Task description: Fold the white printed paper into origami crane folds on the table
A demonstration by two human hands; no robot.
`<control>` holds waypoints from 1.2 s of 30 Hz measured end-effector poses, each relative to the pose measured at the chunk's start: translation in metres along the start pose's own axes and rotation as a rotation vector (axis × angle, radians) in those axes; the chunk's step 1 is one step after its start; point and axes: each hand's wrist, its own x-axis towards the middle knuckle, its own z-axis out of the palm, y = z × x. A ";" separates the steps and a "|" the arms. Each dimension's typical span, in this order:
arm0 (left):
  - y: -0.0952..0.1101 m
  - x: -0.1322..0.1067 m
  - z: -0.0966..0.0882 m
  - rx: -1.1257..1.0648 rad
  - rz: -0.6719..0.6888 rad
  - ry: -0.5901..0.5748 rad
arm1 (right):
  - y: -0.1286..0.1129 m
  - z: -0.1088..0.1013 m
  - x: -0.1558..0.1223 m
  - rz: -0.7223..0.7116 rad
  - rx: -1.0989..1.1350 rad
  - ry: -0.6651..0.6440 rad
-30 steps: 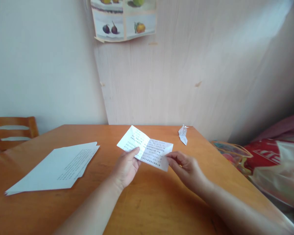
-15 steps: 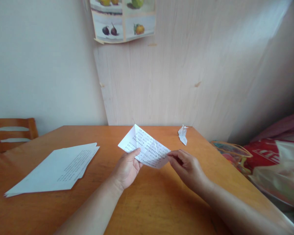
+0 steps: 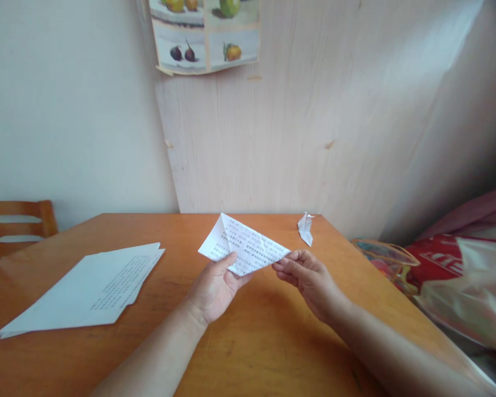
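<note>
A folded sheet of printed white paper (image 3: pixel 243 245) is held just above the orange wooden table (image 3: pixel 252 336), near its middle. My left hand (image 3: pixel 215 286) grips the sheet's lower left edge, thumb on top. At the sheet's right corner, my right hand (image 3: pixel 308 278) pinches the paper with its fingertips. The sheet is creased into a roughly triangular shape with a raised ridge.
A stack of printed white sheets (image 3: pixel 86 286) lies on the table's left side. A small folded paper figure (image 3: pixel 305 227) stands near the far right corner. A wooden chair (image 3: pixel 16 226) is at left, plastic bags (image 3: pixel 450 275) at right, a fruit poster (image 3: pixel 204 33) on the wall.
The sheet has folded further, from a wider rectangle into a narrower triangle. My right hand has moved its corner up and left. The view shifted slightly.
</note>
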 end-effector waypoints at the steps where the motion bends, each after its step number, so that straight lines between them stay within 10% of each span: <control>1: -0.001 0.000 -0.001 0.013 -0.022 0.001 | 0.000 0.000 0.001 0.004 0.040 0.001; 15: -0.009 -0.001 0.003 0.083 -0.070 0.003 | -0.002 0.002 -0.001 0.161 0.140 -0.098; 30: -0.015 -0.004 0.003 0.550 0.315 0.241 | 0.009 -0.007 0.004 0.052 -0.059 0.081; 36: -0.015 -0.011 0.009 0.779 0.370 0.089 | 0.007 -0.002 -0.001 0.029 -0.104 0.044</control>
